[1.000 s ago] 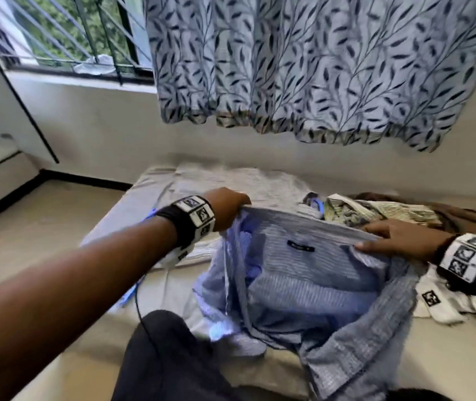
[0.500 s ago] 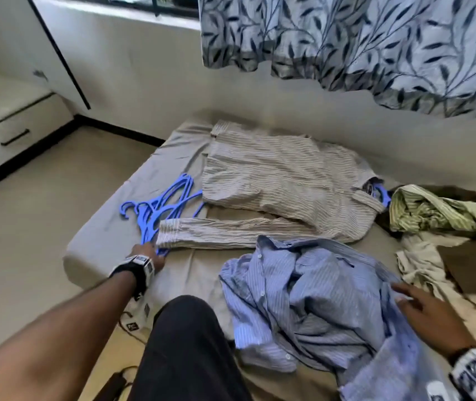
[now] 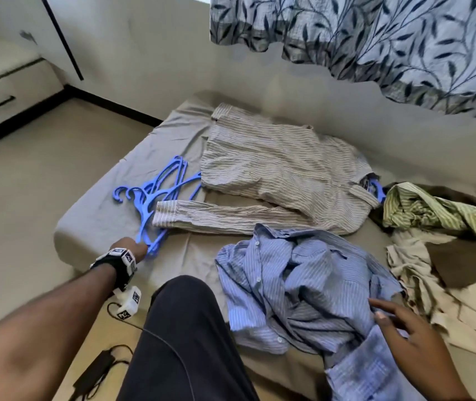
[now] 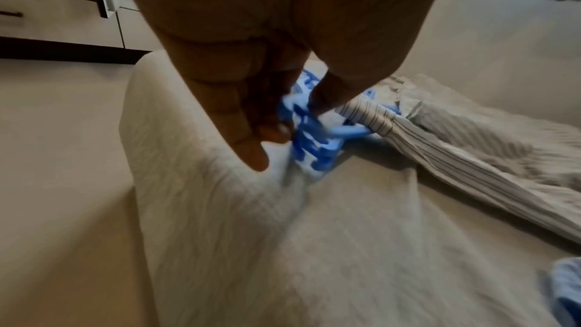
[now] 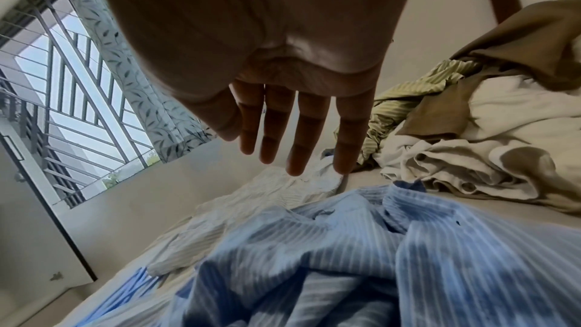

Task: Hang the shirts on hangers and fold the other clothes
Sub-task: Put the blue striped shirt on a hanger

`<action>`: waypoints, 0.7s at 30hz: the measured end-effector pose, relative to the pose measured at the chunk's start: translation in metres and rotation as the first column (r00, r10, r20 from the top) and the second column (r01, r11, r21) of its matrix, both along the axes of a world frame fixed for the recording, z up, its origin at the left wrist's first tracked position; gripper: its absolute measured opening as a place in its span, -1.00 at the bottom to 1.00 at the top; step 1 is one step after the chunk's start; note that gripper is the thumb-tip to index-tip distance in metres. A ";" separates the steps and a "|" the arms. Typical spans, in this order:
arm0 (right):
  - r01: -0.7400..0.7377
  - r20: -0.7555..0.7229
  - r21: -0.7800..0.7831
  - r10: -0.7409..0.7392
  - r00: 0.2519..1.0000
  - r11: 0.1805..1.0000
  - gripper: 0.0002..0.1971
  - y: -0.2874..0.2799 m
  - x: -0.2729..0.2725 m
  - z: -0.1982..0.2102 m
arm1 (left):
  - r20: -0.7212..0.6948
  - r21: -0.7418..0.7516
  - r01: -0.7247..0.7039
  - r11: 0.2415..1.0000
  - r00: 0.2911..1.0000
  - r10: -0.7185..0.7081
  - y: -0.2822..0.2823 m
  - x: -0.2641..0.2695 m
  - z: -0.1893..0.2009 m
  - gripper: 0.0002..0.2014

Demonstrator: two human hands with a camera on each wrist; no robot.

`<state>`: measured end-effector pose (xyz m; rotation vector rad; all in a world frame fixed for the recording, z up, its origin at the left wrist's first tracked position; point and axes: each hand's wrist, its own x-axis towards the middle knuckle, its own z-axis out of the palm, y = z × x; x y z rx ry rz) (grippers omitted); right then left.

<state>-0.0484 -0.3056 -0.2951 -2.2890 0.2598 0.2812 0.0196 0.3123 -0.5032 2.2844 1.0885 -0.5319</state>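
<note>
Head view: the left hand (image 3: 131, 248) reaches out to the near end of the blue hangers (image 3: 158, 192) on the bed (image 3: 92, 227); the right hand (image 3: 410, 328) hovers flat over the crumpled blue striped shirt (image 3: 297, 285).

Left wrist view: the grip pinches a hanger's end between thumb and fingers (image 4: 242, 131).

Right wrist view: the grip is wide, fingers (image 5: 302, 143) straight, holding nothing.

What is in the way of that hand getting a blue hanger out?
The left hand already touches the blue hangers. They lie tangled in a pile, and the beige striped shirt's sleeve cuff lies across them, so one may snag.
</note>
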 end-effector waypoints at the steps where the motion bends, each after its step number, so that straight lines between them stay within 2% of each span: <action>1: 0.001 0.022 0.005 -0.001 1.000 1.000 -0.82 0.001 -0.004 0.007 | 0.040 0.016 0.002 1.000 0.999 -0.003 -0.003 0.001 0.014 -0.44; 6: -0.066 0.128 -0.009 0.067 0.989 0.998 -0.81 0.007 -0.027 0.037 | 0.250 0.215 -0.031 0.976 0.968 -0.025 -0.020 -0.007 0.129 -0.69; 10: -0.100 0.268 -0.022 0.102 0.958 0.995 -0.78 0.010 -0.045 0.058 | 0.474 0.322 -0.065 0.944 0.875 -0.102 -0.030 -0.017 0.202 -0.74; 12: -0.098 0.336 -0.010 0.096 0.937 0.995 -0.76 0.011 -0.053 0.068 | 0.581 0.374 -0.008 0.927 0.782 -0.227 -0.046 -0.023 0.238 -0.73; 14: -0.081 0.411 -0.003 0.075 0.909 0.997 -0.75 0.012 -0.057 0.079 | 0.697 0.376 0.137 0.916 0.610 -0.377 -0.070 -0.027 0.270 -0.73; 15: -0.067 0.448 -0.005 0.062 0.892 0.998 -0.72 0.013 -0.057 0.083 | 0.743 0.339 0.270 0.901 0.511 -0.433 -0.084 -0.030 0.283 -0.73; 16: -0.045 0.494 -0.025 0.051 0.868 0.999 -0.64 0.013 -0.058 0.089 | 0.785 0.266 0.416 0.869 0.430 -0.446 -0.102 -0.031 0.295 -0.71; 17: -0.022 0.557 -0.072 0.058 0.829 0.997 -0.54 0.012 -0.058 0.093 | 0.817 0.167 0.553 0.816 0.386 -0.429 -0.120 -0.033 0.304 -0.72; 19: 0.041 0.664 -0.214 0.114 0.739 0.976 -0.31 0.007 -0.061 0.105 | 0.820 0.024 0.767 0.642 0.352 -0.451 -0.160 -0.035 0.317 -0.72; 20: 0.080 0.671 -0.266 0.125 0.731 0.961 -0.21 0.003 -0.062 0.112 | 0.803 0.000 0.835 0.551 0.327 -0.497 -0.179 -0.035 0.320 -0.67; 21: 0.119 0.644 -0.294 0.105 0.758 0.948 -0.14 -0.003 -0.064 0.118 | 0.780 -0.004 0.883 0.470 0.297 -0.551 -0.198 -0.035 0.322 -0.62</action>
